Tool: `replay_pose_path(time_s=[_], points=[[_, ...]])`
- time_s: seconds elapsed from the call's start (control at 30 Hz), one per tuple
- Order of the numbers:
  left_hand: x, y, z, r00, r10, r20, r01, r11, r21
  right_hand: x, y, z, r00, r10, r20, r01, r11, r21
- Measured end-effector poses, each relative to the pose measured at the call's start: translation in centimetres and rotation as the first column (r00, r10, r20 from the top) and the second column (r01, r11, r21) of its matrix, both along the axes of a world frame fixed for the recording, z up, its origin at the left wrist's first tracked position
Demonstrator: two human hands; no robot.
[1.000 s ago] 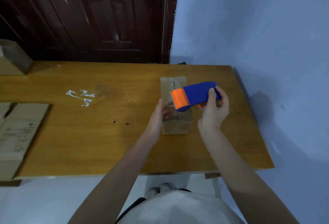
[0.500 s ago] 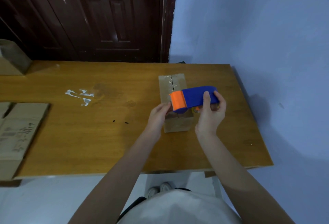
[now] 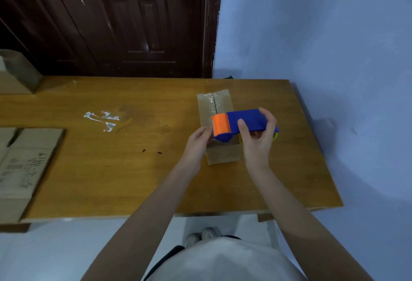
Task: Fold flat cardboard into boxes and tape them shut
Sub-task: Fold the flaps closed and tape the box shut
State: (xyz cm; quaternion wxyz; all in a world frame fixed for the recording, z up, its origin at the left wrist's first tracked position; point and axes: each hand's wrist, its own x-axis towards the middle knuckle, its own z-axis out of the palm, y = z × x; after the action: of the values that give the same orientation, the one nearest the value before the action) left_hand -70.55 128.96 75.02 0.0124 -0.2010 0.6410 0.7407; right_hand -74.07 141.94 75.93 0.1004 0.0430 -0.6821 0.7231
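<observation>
Gripping the light, rigid tape dispenser [image 3: 242, 123] by its blue body, my right hand [image 3: 256, 144] clamps firmly; my left hand [image 3: 197, 144] pinches near its orange cutter; beneath, the small box [image 3: 223, 153] looks flimsy.

The person wore a white top [image 3: 223, 260] with a dark edge at its left side, and light shoes [image 3: 201, 236]. Both forearms were bare, with no sleeves in view. The left hand [image 3: 196, 147] and the right hand [image 3: 256, 144] had no gloves or rings.
</observation>
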Motion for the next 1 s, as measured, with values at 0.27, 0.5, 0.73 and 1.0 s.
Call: replay_pose_path(time_s=[0.27,0.5,0.73,1.0], points=[[-2.1,0.6,0.8,1.000,0.010,0.026,-0.008,0.997,-0.074,-1.1,-0.7,-0.4,0.991,-0.125,0.048,0.127,0.991,-0.031],[-3.4,0.5,0.8,1.000,0.000,0.009,0.001,0.994,-0.109,-1.9,-1.4,0.1,0.961,-0.265,0.080,0.273,0.955,-0.114],[-3.3,-0.1,0.0,1.000,0.002,0.005,-0.002,0.996,-0.088,-2.1,-1.8,-0.2,0.969,-0.231,0.084,0.238,0.967,-0.090],[-4.0,0.6,-0.2,1.000,-0.004,0.006,0.005,0.995,-0.096,-2.7,-0.7,-0.8,0.964,-0.250,0.094,0.254,0.967,-0.036]])
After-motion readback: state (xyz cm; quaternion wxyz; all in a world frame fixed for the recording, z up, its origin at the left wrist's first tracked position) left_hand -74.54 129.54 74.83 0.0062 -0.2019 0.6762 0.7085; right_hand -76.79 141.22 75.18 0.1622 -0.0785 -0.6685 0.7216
